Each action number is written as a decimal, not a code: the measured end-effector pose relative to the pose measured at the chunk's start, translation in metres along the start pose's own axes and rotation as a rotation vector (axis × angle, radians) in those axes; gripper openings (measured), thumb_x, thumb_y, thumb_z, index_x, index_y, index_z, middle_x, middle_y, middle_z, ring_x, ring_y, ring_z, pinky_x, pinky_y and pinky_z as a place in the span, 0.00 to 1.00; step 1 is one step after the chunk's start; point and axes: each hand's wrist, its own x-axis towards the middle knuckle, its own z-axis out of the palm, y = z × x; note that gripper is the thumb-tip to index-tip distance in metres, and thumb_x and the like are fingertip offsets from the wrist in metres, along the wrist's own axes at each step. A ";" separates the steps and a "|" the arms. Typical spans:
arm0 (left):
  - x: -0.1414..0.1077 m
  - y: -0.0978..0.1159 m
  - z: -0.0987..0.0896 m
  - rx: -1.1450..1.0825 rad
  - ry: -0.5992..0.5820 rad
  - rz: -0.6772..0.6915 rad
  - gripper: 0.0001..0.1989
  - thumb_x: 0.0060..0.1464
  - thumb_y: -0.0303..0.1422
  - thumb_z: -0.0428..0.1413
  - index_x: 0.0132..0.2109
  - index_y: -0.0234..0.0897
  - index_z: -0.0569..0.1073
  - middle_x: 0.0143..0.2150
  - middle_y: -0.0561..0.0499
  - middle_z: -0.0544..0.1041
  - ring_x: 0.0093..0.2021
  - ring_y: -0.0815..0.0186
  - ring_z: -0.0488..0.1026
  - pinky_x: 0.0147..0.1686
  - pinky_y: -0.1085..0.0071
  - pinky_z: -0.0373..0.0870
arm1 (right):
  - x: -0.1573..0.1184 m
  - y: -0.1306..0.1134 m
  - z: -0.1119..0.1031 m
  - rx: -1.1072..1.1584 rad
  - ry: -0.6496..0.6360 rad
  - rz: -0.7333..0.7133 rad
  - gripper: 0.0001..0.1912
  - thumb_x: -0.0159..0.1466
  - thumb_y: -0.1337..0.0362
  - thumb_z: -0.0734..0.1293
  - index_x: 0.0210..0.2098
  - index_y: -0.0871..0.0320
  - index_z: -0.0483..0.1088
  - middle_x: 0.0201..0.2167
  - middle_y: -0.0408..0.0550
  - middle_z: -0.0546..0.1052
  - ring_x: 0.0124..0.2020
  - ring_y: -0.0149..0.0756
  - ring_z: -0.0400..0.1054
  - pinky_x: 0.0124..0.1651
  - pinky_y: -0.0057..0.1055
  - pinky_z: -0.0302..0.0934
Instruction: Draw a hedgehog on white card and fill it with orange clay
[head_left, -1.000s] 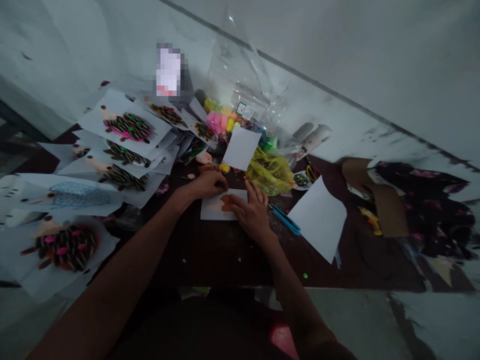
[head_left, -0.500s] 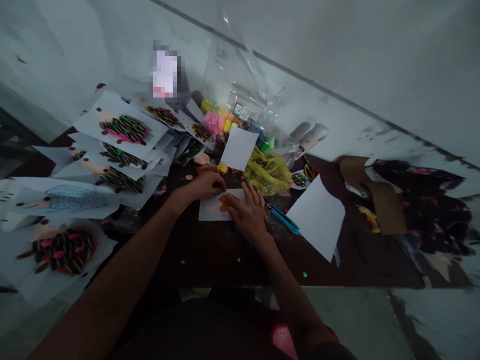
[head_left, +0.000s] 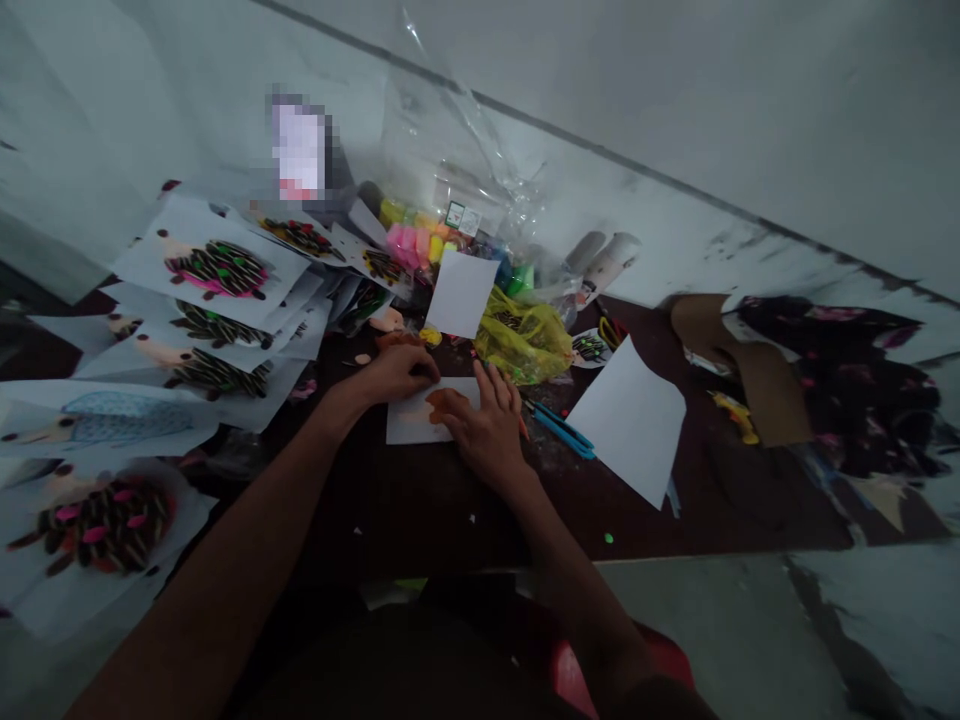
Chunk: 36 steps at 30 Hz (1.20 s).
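A small white sheet [head_left: 401, 432] lies on the dark table in front of me, with a pale peach shape [head_left: 414, 412] on it. Flattened orange clay [head_left: 448, 403] sits on this sheet, touched by the thumb side of my right hand [head_left: 491, 425]. That hand's other fingers are stretched and spread over the sheet's right edge. My left hand [head_left: 394, 378] rests at the sheet's upper left corner, fingers curled together; whatever is in them is hidden. Just behind it is a brownish-orange lump [head_left: 397, 340], partly covered by the hand.
Hedgehog pictures on paper [head_left: 217, 265] are piled at left. Behind the hands are a blank white card [head_left: 463, 295], a yellow plastic bag [head_left: 523, 340] and colourful clay packs [head_left: 409, 245]. To the right lie blue scissors [head_left: 562, 432], a large white sheet [head_left: 634, 420] and brown cardboard [head_left: 769, 395].
The whole view has shifted slightly, so most things appear further left. Both hands keep nearly the same places on the sheet, the right thumb still at the orange clay.
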 end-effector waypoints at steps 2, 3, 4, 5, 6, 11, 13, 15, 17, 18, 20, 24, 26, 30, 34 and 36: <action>0.000 -0.001 0.000 0.001 0.003 0.004 0.13 0.52 0.29 0.55 0.40 0.36 0.83 0.39 0.47 0.83 0.39 0.61 0.78 0.42 0.69 0.73 | -0.001 0.002 0.001 -0.007 0.021 -0.004 0.17 0.70 0.54 0.66 0.57 0.47 0.74 0.72 0.53 0.57 0.74 0.55 0.45 0.71 0.58 0.42; 0.000 -0.001 0.000 0.002 0.007 0.006 0.13 0.52 0.30 0.55 0.40 0.36 0.83 0.39 0.47 0.83 0.39 0.61 0.78 0.42 0.69 0.73 | -0.002 0.002 0.002 -0.013 0.024 -0.006 0.17 0.70 0.54 0.66 0.57 0.47 0.73 0.72 0.53 0.58 0.74 0.55 0.46 0.71 0.58 0.42; 0.000 -0.001 0.001 0.002 0.013 0.007 0.13 0.52 0.30 0.55 0.40 0.36 0.83 0.40 0.47 0.83 0.39 0.62 0.78 0.43 0.69 0.73 | -0.002 0.002 0.003 -0.019 0.023 -0.007 0.18 0.70 0.53 0.66 0.57 0.47 0.73 0.72 0.54 0.58 0.73 0.55 0.46 0.71 0.58 0.43; 0.000 -0.001 0.001 0.003 0.016 0.007 0.13 0.52 0.30 0.54 0.40 0.36 0.82 0.40 0.47 0.83 0.38 0.62 0.78 0.43 0.69 0.73 | -0.001 0.001 0.004 -0.026 0.020 -0.005 0.18 0.70 0.53 0.65 0.57 0.48 0.73 0.72 0.55 0.59 0.73 0.55 0.47 0.70 0.58 0.43; 0.000 -0.001 0.001 0.002 0.017 0.009 0.13 0.53 0.31 0.54 0.40 0.36 0.82 0.40 0.47 0.83 0.38 0.62 0.78 0.43 0.69 0.73 | -0.001 0.001 0.005 -0.031 0.016 0.000 0.18 0.70 0.53 0.65 0.57 0.48 0.73 0.72 0.55 0.59 0.73 0.55 0.47 0.70 0.58 0.44; -0.001 -0.001 0.000 0.013 0.006 0.016 0.13 0.53 0.32 0.55 0.40 0.36 0.83 0.40 0.46 0.83 0.40 0.60 0.78 0.44 0.68 0.74 | 0.000 -0.003 0.006 -0.039 -0.004 0.042 0.18 0.71 0.52 0.64 0.57 0.49 0.73 0.71 0.56 0.60 0.73 0.56 0.48 0.69 0.59 0.45; 0.000 -0.001 -0.001 0.014 0.005 0.011 0.13 0.53 0.32 0.55 0.41 0.36 0.83 0.40 0.47 0.83 0.40 0.60 0.78 0.44 0.69 0.74 | -0.001 -0.004 0.006 -0.037 -0.008 0.056 0.19 0.71 0.52 0.64 0.58 0.49 0.72 0.71 0.57 0.60 0.73 0.56 0.48 0.69 0.59 0.45; -0.001 -0.001 0.000 0.012 0.007 0.004 0.12 0.53 0.32 0.55 0.41 0.37 0.83 0.39 0.47 0.83 0.39 0.61 0.78 0.44 0.69 0.74 | -0.002 -0.004 0.006 -0.034 -0.013 0.069 0.19 0.71 0.52 0.64 0.58 0.49 0.72 0.71 0.57 0.60 0.73 0.56 0.48 0.69 0.59 0.45; -0.001 -0.001 -0.001 0.018 0.007 -0.002 0.12 0.53 0.31 0.55 0.41 0.37 0.83 0.39 0.47 0.83 0.39 0.61 0.78 0.44 0.69 0.74 | -0.002 -0.004 0.006 -0.027 -0.020 0.075 0.19 0.71 0.52 0.64 0.59 0.49 0.72 0.71 0.57 0.61 0.73 0.56 0.47 0.69 0.58 0.45; -0.001 0.000 -0.001 0.024 0.007 -0.004 0.12 0.53 0.31 0.55 0.41 0.37 0.83 0.40 0.47 0.83 0.39 0.61 0.78 0.44 0.68 0.74 | -0.003 -0.004 0.007 -0.022 -0.022 0.077 0.19 0.71 0.53 0.64 0.59 0.49 0.72 0.71 0.56 0.61 0.73 0.55 0.47 0.70 0.57 0.44; -0.002 0.001 -0.001 0.035 0.006 -0.008 0.12 0.53 0.31 0.55 0.41 0.36 0.83 0.40 0.47 0.83 0.38 0.61 0.78 0.45 0.68 0.74 | -0.003 -0.003 0.007 -0.003 -0.019 0.080 0.19 0.71 0.53 0.64 0.59 0.49 0.72 0.71 0.55 0.61 0.73 0.54 0.47 0.70 0.56 0.43; -0.002 0.003 -0.003 0.023 -0.004 -0.013 0.12 0.53 0.33 0.55 0.41 0.36 0.83 0.39 0.47 0.83 0.39 0.61 0.78 0.44 0.68 0.74 | -0.006 0.003 0.007 0.071 0.012 0.089 0.17 0.71 0.55 0.65 0.56 0.48 0.75 0.71 0.53 0.61 0.73 0.52 0.48 0.70 0.53 0.46; -0.002 0.003 -0.003 0.012 -0.008 -0.014 0.12 0.53 0.33 0.56 0.40 0.37 0.83 0.39 0.47 0.83 0.38 0.61 0.78 0.43 0.68 0.74 | -0.007 0.008 0.006 0.095 0.057 0.126 0.15 0.72 0.57 0.63 0.54 0.48 0.77 0.70 0.53 0.62 0.72 0.50 0.50 0.69 0.51 0.48; -0.002 0.003 -0.003 0.013 -0.004 -0.003 0.12 0.53 0.32 0.55 0.40 0.36 0.83 0.38 0.47 0.83 0.38 0.62 0.77 0.43 0.69 0.74 | -0.007 0.013 0.001 0.064 0.079 0.158 0.15 0.72 0.59 0.63 0.53 0.49 0.78 0.70 0.54 0.61 0.72 0.51 0.49 0.69 0.53 0.47; -0.002 0.003 -0.002 0.007 0.004 0.004 0.11 0.54 0.32 0.56 0.40 0.37 0.83 0.38 0.48 0.83 0.37 0.63 0.77 0.42 0.70 0.74 | -0.007 0.011 0.002 0.032 0.001 0.088 0.17 0.71 0.58 0.65 0.58 0.44 0.74 0.72 0.52 0.57 0.73 0.55 0.45 0.69 0.57 0.45; -0.002 0.003 -0.002 0.004 0.004 -0.003 0.11 0.54 0.32 0.56 0.40 0.36 0.82 0.38 0.48 0.83 0.36 0.63 0.77 0.41 0.70 0.74 | -0.007 0.009 0.004 0.023 -0.011 0.071 0.17 0.71 0.57 0.65 0.58 0.43 0.74 0.72 0.52 0.58 0.73 0.56 0.45 0.68 0.58 0.46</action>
